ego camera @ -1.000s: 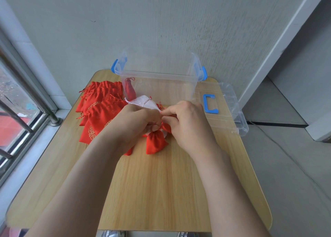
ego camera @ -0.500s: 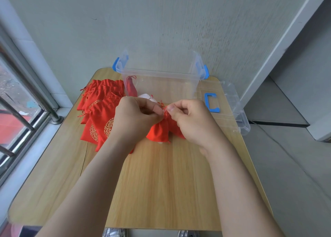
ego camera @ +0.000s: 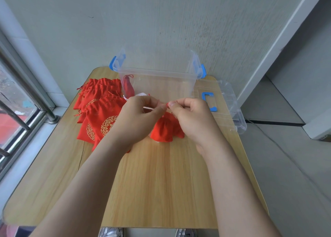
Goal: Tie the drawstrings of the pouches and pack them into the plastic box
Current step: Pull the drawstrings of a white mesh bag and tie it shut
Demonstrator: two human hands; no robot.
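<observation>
Left forearm (ego camera: 86, 183) and right forearm (ego camera: 232, 183) are bare, wrist to frame edge; right grip (ego camera: 193, 118) shows a short, plain thumbnail.

Wooden table (ego camera: 161, 192) against a pale wall (ego camera: 161, 22), barred window (ego camera: 18, 102) alongside.

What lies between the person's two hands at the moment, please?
In the head view, a small red pouch sits between the left hand and the right hand; both hands pinch its drawstring just above it.
</observation>
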